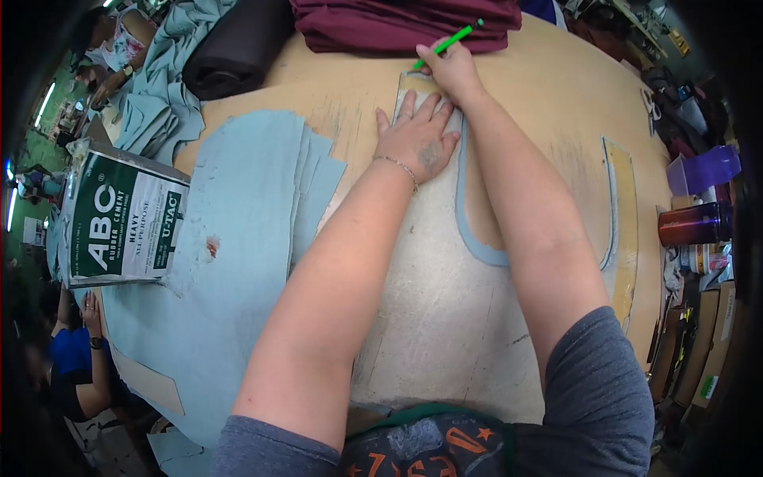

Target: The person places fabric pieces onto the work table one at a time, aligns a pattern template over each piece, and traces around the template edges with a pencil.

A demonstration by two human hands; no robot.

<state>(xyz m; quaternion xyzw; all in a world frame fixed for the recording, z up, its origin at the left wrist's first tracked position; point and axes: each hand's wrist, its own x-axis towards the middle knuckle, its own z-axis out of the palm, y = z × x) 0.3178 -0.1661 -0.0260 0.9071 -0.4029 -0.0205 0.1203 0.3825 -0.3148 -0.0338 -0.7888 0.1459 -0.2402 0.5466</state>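
Observation:
My left hand [416, 141] lies flat with fingers spread on a worn, pale pattern piece [433, 270], near the end of its upper strip. In my right hand [455, 75] is a bright green pencil [461, 36], its lower end by the strip's top edge. The pencil tip itself is hard to make out. Light blue fabric [483, 253] shows as a narrow border along the pattern's curved inner edge. A second strip of the pattern [625, 207], yellowish at its outer side, extends up at the right. My right forearm covers part of the curved opening.
Stacked light blue cut fabric [238, 175] lies at the left, with a rubber cement can [123, 219] on it. Folded maroon fabric [405, 28] and a dark roll [238, 48] sit at the back. A tumbler [694, 224] stands right. Other people are at the left.

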